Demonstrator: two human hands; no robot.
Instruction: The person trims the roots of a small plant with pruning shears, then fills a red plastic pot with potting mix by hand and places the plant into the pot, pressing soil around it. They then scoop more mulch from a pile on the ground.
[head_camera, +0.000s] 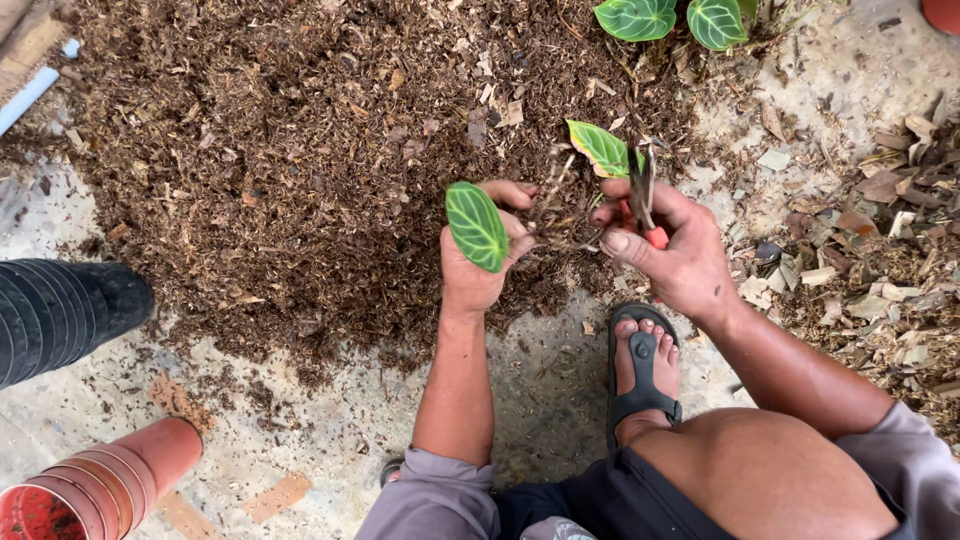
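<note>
My left hand (478, 268) grips a small plant by its stem, a green white-veined leaf (476, 226) drooping over my fingers. Its tangled brown roots (560, 222) hang between my two hands. A second veined leaf (600, 147) sticks up behind them. My right hand (668, 248) holds red-handled pruning shears (643, 198), blades pointing up, and its fingertips touch the roots. Both hands hover over the edge of a brown pile of potting mix (300, 150).
A stack of black plastic pots (60, 315) lies at the left, with a stack of terracotta-coloured pots (100, 490) below it. More veined leaves (675, 20) show at the top. Dry leaf litter (880, 250) covers the right. My sandalled foot (643, 365) rests on concrete.
</note>
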